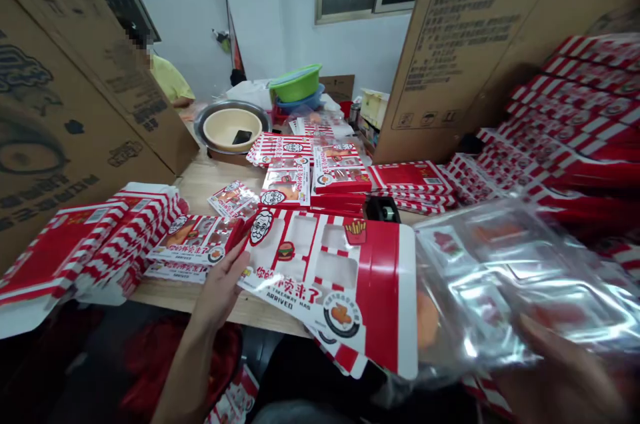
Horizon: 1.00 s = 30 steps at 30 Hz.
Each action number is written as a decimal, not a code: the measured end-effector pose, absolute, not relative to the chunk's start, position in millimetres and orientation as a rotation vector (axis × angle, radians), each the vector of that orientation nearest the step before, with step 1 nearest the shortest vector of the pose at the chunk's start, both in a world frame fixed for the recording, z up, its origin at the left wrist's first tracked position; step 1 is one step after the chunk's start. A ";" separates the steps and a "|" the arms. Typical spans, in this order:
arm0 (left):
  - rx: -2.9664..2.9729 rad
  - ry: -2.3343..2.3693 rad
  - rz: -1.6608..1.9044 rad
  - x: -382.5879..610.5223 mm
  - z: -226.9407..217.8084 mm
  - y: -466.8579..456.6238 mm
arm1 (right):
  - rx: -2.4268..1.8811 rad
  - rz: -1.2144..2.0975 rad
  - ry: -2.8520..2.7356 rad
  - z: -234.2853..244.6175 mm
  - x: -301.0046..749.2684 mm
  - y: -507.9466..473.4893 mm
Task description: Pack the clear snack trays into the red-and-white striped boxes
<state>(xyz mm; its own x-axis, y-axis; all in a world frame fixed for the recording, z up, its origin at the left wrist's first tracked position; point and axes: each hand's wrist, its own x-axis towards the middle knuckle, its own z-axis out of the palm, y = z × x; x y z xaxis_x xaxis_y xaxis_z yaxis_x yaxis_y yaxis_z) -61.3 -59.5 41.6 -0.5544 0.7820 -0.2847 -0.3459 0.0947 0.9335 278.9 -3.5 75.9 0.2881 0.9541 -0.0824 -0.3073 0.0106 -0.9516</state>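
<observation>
My left hand (pixel 220 291) grips the left edge of a flat red-and-white printed carton (pixel 345 277) with cut-out windows, held over the near edge of the wooden table (pixel 200 184). My right hand (pixel 560 377), blurred at the lower right, holds a clear plastic blister tray (pixel 510 277) with orange and red pieces inside, right beside the carton's right edge.
Stacks of flat red-striped cartons lie at the left (pixel 90 244) and right (pixel 575 124). Filled window boxes (pixel 310 171) cover the table's middle. A black tape dispenser (pixel 383 209), a metal basin with a cream bowl (pixel 231 127), large cardboard boxes and a person in yellow (pixel 170 81) stand behind.
</observation>
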 end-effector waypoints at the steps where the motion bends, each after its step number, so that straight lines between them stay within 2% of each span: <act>1: 0.502 1.500 1.589 -59.7 41.6 -63.0 | -1.133 1.180 -0.654 79.0 272.5 -2.1; 6: 0.687 1.534 1.363 -41.0 36.2 -94.9 | -1.110 1.103 -0.430 78.6 245.9 -5.2; 12: 0.774 1.498 1.127 -13.7 11.2 -128.8 | -1.271 1.368 -0.411 67.1 248.2 -11.3; 17: 1.092 1.825 1.244 -38.7 -0.6 -72.1 | -1.280 1.185 -0.332 38.5 229.0 -20.4; 23: 1.016 1.714 1.074 -67.2 -2.9 -19.5 | -1.673 1.095 -0.353 -23.4 197.1 -72.4; 26: 0.948 1.702 1.009 -62.3 -2.2 -47.0 | -1.658 1.159 -0.349 -31.6 205.9 -68.2; 30: 0.831 1.691 0.927 -47.4 5.2 -111.6 | -1.552 1.331 -0.426 -10.4 229.4 -14.2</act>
